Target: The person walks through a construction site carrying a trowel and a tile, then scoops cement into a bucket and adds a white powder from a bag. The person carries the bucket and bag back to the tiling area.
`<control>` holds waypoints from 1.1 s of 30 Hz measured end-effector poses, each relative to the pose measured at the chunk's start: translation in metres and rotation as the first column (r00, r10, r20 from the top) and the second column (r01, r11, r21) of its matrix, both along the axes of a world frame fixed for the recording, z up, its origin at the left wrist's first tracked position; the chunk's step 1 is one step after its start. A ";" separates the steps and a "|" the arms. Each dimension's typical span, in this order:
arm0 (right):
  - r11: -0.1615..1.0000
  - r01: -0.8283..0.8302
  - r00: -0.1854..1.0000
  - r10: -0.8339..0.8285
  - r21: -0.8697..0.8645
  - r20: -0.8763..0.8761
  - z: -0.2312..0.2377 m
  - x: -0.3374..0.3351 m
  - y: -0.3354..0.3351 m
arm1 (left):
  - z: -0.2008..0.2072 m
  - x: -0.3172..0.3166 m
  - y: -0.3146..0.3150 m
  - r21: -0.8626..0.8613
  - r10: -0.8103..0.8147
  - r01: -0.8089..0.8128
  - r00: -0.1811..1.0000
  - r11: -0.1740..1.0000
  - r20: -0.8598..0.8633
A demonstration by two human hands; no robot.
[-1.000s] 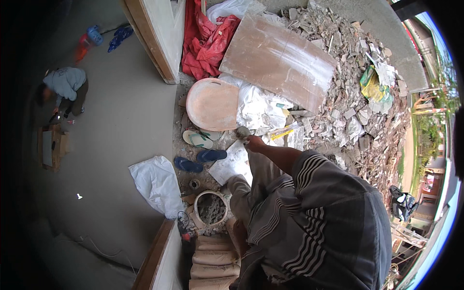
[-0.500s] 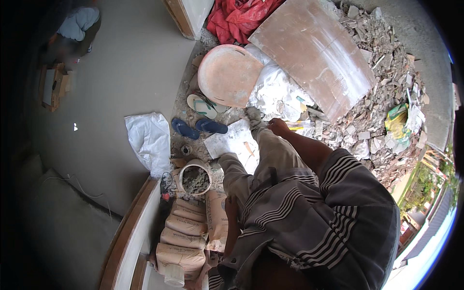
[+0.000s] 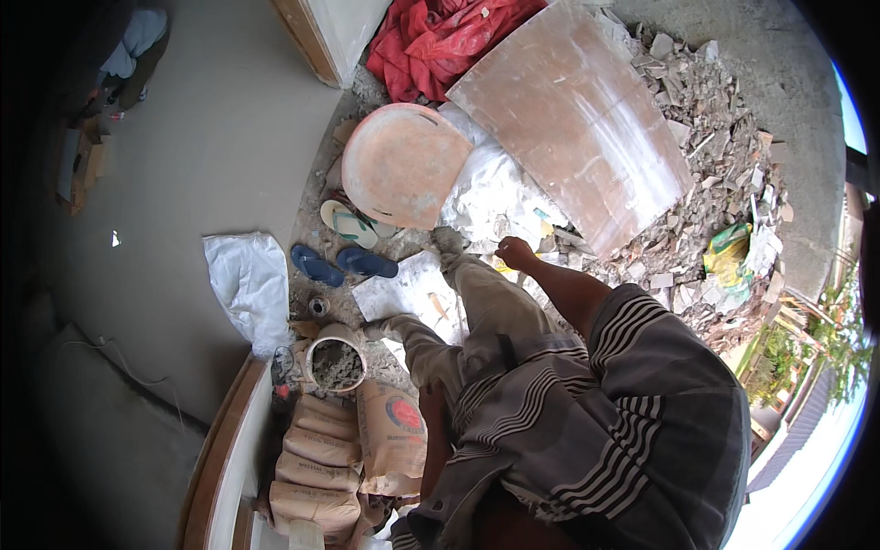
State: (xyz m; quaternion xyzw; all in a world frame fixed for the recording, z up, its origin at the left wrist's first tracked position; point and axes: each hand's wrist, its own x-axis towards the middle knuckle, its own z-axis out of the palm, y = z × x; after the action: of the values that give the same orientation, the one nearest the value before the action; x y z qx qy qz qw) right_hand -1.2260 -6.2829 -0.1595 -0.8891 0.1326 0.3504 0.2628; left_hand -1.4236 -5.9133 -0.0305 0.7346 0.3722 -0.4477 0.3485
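Note:
My right hand [image 3: 517, 253] hangs out ahead of my right leg with its fingers curled shut. I see nothing sticking out of it. Beneath it lie white plastic sheeting [image 3: 495, 197] and rubble. My left forearm [image 3: 435, 440] runs down beside my left thigh. The left hand's fingers are hidden against the trouser leg, near a brown paper cement sack [image 3: 391, 426]. One foot [image 3: 448, 241] is set forward by a stained white sheet [image 3: 403, 289]. To the left of my legs stands a round white bucket [image 3: 356, 381] with grey mortar or rubble in it.
Stacked paper sacks [image 3: 316, 458] line the low wall at lower left. Blue slippers [image 3: 316, 266], pale slippers [image 3: 346, 223], a dusty round-backed board [image 3: 403, 165] and a large brown panel [image 3: 577, 119] lie ahead. Broken rubble [image 3: 715, 183] spreads right. Someone [image 3: 137, 55] crouches far left.
The whole view has shifted, with the floor things moving left and slightly down. My right hand has swung a little forward of my leg. The crouching person has changed posture slightly.

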 end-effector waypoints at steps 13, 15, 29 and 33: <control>0.852 0.503 0.857 -0.514 -0.143 -0.044 -0.152 0.003 -0.010 | -0.041 0.011 0.020 0.403 -0.088 0.142 0.985 0.904 -0.149; 0.802 0.570 0.804 -0.590 -0.182 -0.081 -0.185 0.023 -0.022 | -0.047 0.014 0.020 0.457 -0.082 0.123 0.991 0.881 -0.108; 0.888 0.166 0.979 -0.095 -0.428 0.182 -0.342 0.081 -0.045 | -0.071 0.007 0.033 0.581 -0.344 0.233 0.935 0.780 0.088; 0.961 0.151 0.989 -0.146 -0.230 0.038 -0.283 0.020 -0.056 | -0.064 0.009 0.030 0.538 -0.219 0.162 0.975 0.827 0.043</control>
State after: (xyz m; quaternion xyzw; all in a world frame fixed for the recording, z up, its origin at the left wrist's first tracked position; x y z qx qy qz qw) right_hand -1.2062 -6.3389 -0.4430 -0.9049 0.2361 0.3027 0.1839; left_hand -1.4145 -5.8830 -0.0944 0.8577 0.3878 -0.3212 0.1042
